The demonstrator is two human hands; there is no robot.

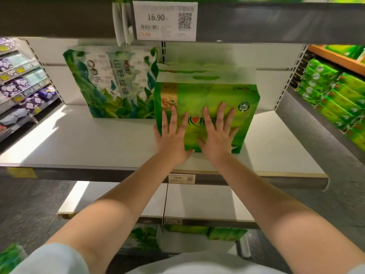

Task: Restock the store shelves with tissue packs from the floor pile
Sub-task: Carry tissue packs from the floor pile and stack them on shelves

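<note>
Both hands, left hand (171, 135) and right hand (218, 133), fingers spread wide, are pressing a green tissue pack (205, 113) along the shelf (79, 147); uneven pressure risks skewing it against the neighbouring leaf-print pack (112, 82).

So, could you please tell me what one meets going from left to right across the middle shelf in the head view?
White-and-green leaf-printed tissue pack → left hand → right hand, both hands flat on the front of the bright green tissue pack → bare white shelf board.
</note>
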